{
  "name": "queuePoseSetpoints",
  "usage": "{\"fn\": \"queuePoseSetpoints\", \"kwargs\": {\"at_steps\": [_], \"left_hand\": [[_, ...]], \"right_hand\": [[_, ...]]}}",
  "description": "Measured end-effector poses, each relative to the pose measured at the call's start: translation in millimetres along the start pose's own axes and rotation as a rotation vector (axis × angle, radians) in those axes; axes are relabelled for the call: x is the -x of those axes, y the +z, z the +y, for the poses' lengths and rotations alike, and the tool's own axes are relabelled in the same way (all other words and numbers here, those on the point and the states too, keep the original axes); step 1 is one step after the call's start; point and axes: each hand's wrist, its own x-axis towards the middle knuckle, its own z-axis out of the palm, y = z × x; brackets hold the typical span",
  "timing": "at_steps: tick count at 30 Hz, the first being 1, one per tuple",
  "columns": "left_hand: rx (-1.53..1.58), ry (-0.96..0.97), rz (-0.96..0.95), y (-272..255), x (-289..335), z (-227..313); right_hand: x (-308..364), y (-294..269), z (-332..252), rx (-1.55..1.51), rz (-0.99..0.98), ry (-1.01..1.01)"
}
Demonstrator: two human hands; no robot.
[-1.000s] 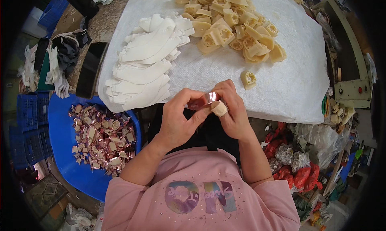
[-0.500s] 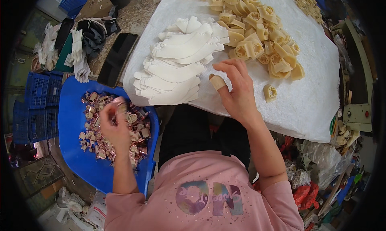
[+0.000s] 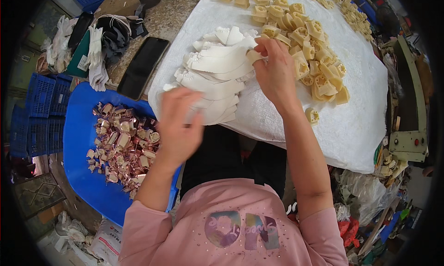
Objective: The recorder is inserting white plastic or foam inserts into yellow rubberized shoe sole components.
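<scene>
right hand (image 3: 277,71): pinching small cream plastic piece (image 3: 253,56) over white fan-shaped stack (image 3: 217,76) | left hand (image 3: 178,125): blurred, grip unclear, above blue tray (image 3: 83,141)

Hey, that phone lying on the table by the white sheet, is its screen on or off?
Off. The phone lies flat on the stone table, and its screen shows only plain black glass, with no lit picture.

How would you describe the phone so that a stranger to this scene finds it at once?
Start at the white sheet covering the table, then go to its left edge, past the stack of white pieces. On the bare brown tabletop there lies the phone, a flat black slab. Unlike the cloth heaped beside it, it is smooth, dark and rectangular.
</scene>
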Motion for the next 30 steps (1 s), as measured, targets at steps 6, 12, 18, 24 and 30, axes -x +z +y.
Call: {"fn": "queuePoseSetpoints", "kwargs": {"at_steps": [6, 12, 18, 24, 30], "left_hand": [[-0.021, 0.252, -0.224, 53.0, -29.8, 26.5], [-0.145, 0.252, -0.306, 62.4, -24.5, 15.1], [-0.068, 0.194, -0.330, 54.0, -28.1, 22.6], [0.012, 0.172, -0.230, 41.5, -29.4, 44.4], [0.153, 0.036, -0.061, 18.4, -12.0, 31.0]], "right_hand": [[-1.0, 3.0, -8.9, -0.050, -0.045, -0.005], [9.7, -21.2, -28.5, -0.539, -0.154, 0.268], [17.4, -71.9, -53.6, -1.187, 0.132, 0.231], [46.3, -54.4, -35.6, -1.149, 0.081, 0.408], [63.0, -16.9, -18.1, -0.832, -0.165, 0.444]]}}
